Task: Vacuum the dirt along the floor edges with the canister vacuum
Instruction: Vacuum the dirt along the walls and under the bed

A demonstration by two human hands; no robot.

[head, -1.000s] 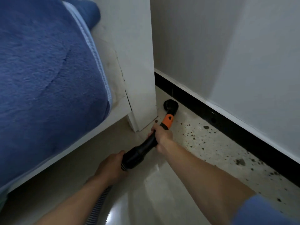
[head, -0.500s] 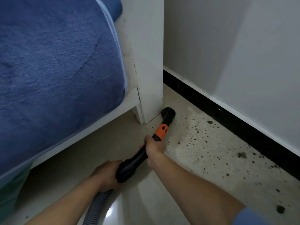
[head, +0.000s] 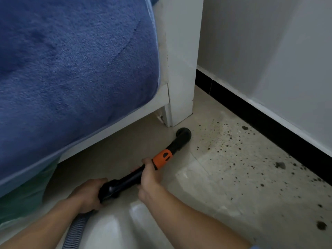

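The ribbed hose ran off the near edge, its far end hidden under the left hand. The right hand's fingertips curled out of sight beneath the wand. The nozzle's mouth faced the floor, unseen. A blurred green shape under the bed could not be identified.

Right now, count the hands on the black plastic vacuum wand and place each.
2. The left hand grips the rear end of the black plastic vacuum wand, by the ribbed grey hose; the right hand grips it just behind the orange collar.
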